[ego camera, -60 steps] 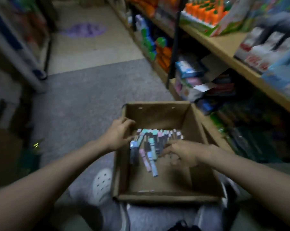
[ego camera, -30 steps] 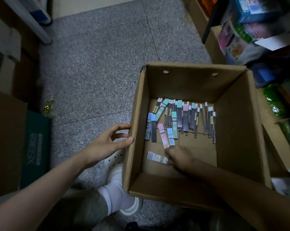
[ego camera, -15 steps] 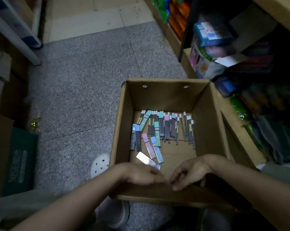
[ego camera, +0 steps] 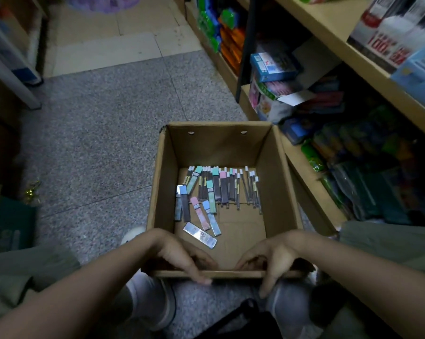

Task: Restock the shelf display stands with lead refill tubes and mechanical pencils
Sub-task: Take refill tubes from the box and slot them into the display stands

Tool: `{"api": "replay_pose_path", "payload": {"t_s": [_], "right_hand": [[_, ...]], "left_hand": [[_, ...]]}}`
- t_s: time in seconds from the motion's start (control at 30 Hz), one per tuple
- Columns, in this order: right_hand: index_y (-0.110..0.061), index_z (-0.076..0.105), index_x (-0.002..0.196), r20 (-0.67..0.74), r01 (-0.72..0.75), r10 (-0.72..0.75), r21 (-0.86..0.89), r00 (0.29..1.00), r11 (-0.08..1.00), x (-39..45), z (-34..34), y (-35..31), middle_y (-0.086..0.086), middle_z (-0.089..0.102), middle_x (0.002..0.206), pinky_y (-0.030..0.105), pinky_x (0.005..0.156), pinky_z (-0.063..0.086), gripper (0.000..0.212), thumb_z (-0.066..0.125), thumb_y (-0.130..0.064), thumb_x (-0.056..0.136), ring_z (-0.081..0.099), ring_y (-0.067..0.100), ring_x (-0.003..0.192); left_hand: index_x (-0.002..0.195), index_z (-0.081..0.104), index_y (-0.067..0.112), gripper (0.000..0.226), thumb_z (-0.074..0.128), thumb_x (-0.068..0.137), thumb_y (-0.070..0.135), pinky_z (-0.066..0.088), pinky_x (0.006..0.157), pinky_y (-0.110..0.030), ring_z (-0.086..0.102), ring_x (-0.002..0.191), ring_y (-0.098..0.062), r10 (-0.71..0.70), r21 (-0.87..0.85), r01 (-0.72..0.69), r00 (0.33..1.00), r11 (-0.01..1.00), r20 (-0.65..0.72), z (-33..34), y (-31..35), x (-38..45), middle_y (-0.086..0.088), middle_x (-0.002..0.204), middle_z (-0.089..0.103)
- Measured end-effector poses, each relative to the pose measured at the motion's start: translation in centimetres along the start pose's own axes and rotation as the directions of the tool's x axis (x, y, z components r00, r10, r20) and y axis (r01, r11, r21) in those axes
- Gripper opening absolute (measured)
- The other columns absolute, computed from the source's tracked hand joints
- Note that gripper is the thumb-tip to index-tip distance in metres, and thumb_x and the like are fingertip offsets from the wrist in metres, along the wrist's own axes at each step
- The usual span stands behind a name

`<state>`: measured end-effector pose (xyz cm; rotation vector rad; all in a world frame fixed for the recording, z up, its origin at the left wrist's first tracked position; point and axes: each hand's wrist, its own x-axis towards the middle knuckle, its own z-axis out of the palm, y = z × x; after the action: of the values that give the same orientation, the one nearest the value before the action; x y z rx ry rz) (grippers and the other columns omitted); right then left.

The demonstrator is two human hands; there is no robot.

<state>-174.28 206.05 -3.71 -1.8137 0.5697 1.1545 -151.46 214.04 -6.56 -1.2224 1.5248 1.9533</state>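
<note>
The near rim of the cardboard box [ego camera: 221, 274] at lower centre is being gripped by the left hand [ego camera: 179, 255] and right hand [ego camera: 272, 256], fingers curled over it. Lead refill tubes [ego camera: 216, 192] are lying inside.

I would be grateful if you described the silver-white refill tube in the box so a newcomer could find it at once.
Look into the open cardboard box on the grey floor between the person's knees. Most lead refill tubes lie side by side toward its far wall. The silver-white tube lies alone nearest both hands, angled across the bottom, wider and paler than the pastel-capped ones.
</note>
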Motion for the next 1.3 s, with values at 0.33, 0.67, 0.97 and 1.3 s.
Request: {"api": "replay_pose_path", "payload": {"t_s": [0.33,0.67,0.97,1.3], "right_hand": [[-0.04,0.0,0.154,-0.502,-0.254,0.269,0.1,0.822,0.962,9.6,-0.3,4.5,0.007,-0.008,0.163,0.05,0.119,0.019,0.094,0.065,-0.047,0.086,0.003,0.035,0.149],[-0.033,0.029,0.148,-0.701,-0.121,0.282,0.271,0.655,0.955,15.5,-1.0,5.7,0.003,0.025,0.154,0.037,0.111,0.032,0.062,0.055,-0.031,0.092,0.03,0.025,0.139],[-0.022,0.051,0.129,-0.742,-0.007,0.343,0.415,0.576,0.91,16.9,-1.1,4.1,0.0,0.046,0.13,0.031,0.098,0.044,0.039,0.058,-0.023,0.09,0.049,0.017,0.116],[-0.021,0.053,0.127,-0.788,0.066,0.441,0.515,0.43,0.855,15.5,-3.4,6.1,0.002,0.047,0.132,0.029,0.102,0.043,0.038,0.058,-0.013,0.09,0.049,0.015,0.117]], "left_hand": [[0.153,0.008,0.029,0.089,0.066,0.087,0.037,0.024,0.112,-0.026,0.02,0.144,-0.033,-0.422,-0.318,0.285,0.702,0.904,-0.573,-1.3,-3.8,8.8,-0.017,0.157,-0.005],[0.139,0.037,0.024,0.053,0.055,0.09,0.018,0.038,0.102,-0.034,0.039,0.123,-0.03,-0.209,0.065,0.447,0.536,0.892,-0.818,-2.6,-6.0,13.6,-0.013,0.143,0.027],[0.141,0.036,0.023,0.048,0.048,0.094,0.017,0.029,0.104,-0.039,0.037,0.129,-0.027,-0.077,0.318,0.523,0.6,0.791,-0.796,-3.0,-6.3,13.8,-0.005,0.143,0.041],[0.117,0.052,0.016,0.02,0.049,0.099,0.024,0.047,0.073,-0.032,0.064,0.09,-0.027,-0.395,-0.43,-0.204,0.191,0.879,-0.898,-4.8,-4.0,13.8,-0.009,0.1,0.067]]}}
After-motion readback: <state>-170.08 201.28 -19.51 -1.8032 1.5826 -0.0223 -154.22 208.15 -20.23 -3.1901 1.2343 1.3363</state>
